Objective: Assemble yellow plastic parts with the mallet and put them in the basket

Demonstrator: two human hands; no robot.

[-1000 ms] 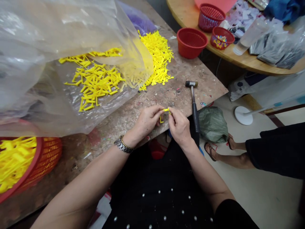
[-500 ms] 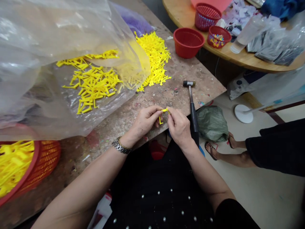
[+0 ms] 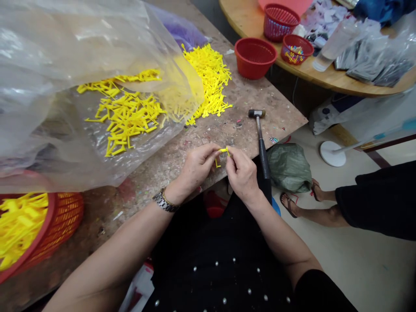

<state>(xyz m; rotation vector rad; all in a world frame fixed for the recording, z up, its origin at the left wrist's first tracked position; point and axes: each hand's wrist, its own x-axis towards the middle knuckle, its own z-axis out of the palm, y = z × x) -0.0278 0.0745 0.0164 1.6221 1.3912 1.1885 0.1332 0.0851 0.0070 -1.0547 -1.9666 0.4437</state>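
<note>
Between my two hands, over the table's front edge, is a small yellow plastic piece (image 3: 223, 150). My left hand (image 3: 199, 167) pinches one end between thumb and finger, and a bent yellow part hangs below those fingertips. My right hand (image 3: 242, 173) pinches the other end; its fingertips hide part of it. Whether this is one piece or two joined ones I cannot tell. Beyond my hands lies a heap of thin yellow plastic pieces (image 3: 211, 80). Similar yellow pieces (image 3: 130, 117) lie in the mouth of a clear plastic bag (image 3: 97, 43) to the left.
A hammer (image 3: 260, 138) lies across the table's right edge, handle overhanging. An empty-looking red bowl (image 3: 255, 58) stands behind it. At lower left is a red basket (image 3: 66, 225) of yellow parts. A green bag (image 3: 289, 167) and another person's legs (image 3: 325, 214) are at right.
Both hands stay together, still pinching the yellow piece, with only a slight shift of the fingertips. The whole view has drifted a little; nothing else has visibly moved.
</note>
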